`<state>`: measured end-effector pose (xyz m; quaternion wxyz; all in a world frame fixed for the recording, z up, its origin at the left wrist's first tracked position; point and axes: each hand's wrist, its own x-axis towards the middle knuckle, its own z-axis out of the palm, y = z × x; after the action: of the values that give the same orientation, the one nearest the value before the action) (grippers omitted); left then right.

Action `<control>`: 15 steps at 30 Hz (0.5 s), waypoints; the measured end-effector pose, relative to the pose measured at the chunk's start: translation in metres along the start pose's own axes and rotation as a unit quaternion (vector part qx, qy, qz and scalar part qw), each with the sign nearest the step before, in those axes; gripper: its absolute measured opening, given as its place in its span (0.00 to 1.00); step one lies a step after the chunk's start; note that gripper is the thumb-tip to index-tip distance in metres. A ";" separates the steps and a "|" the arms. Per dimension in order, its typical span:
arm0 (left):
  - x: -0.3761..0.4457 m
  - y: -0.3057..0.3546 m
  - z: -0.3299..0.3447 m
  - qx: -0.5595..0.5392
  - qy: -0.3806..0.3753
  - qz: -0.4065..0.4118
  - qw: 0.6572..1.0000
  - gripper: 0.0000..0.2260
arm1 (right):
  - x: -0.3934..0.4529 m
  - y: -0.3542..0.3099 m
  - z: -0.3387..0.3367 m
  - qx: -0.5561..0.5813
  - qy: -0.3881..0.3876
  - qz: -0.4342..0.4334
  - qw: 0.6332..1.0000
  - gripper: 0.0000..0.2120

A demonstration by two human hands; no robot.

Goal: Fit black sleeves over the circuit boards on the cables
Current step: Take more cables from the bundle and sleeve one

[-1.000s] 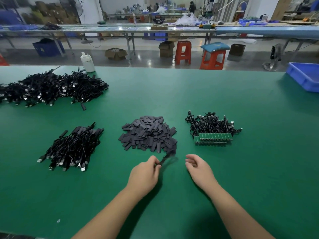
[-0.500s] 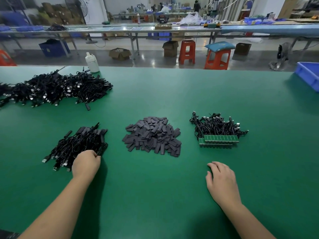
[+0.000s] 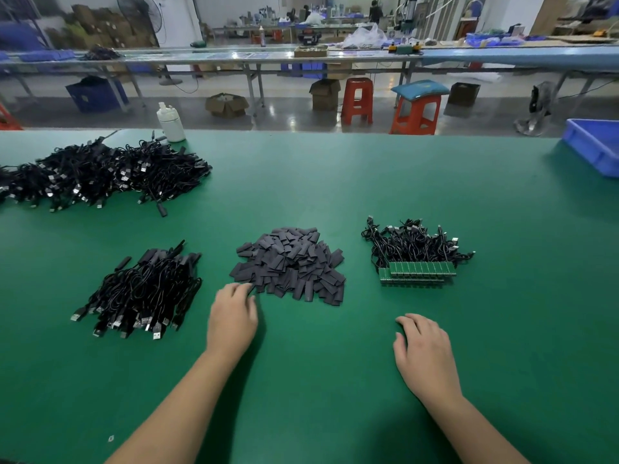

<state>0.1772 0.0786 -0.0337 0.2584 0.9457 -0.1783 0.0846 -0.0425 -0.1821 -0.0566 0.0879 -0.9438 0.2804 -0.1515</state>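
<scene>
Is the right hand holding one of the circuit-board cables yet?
No, the right hand rests flat and empty on the green table, short of the circuit-board cables.

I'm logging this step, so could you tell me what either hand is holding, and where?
Nothing clearly: the left hand touches the sleeve pile's near-left edge; the right hand rests empty.

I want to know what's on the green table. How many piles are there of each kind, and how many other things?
Piles of black cables: 2
Pile of black sleeves: 1
Bundle of cables with green circuit boards: 1
White bottle: 1
Blue bin: 1
Total: 6

The left hand reaches the sleeves; the right hand lies flat.
</scene>
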 end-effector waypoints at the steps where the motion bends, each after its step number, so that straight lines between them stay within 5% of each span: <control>1: -0.004 0.014 0.009 -0.024 -0.004 -0.003 1.000 0.16 | 0.000 0.000 0.000 0.003 0.001 -0.001 1.000 0.14; 5: -0.023 0.068 0.042 -0.049 -0.029 0.003 0.998 0.24 | 0.001 0.000 0.000 0.010 -0.005 0.006 1.000 0.14; 11: -0.049 0.086 0.070 0.060 -0.016 0.134 0.989 0.27 | 0.014 -0.003 -0.009 -0.019 -0.039 0.015 0.999 0.12; 15: -0.046 0.083 0.072 0.058 -0.015 0.115 0.992 0.28 | 0.063 0.003 -0.029 0.020 0.026 0.007 0.999 0.14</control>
<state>0.1076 -0.0121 -0.0686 0.1889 0.9334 -0.2846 0.1100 -0.0038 -0.2220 -0.0152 0.1009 -0.9356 0.2859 -0.1811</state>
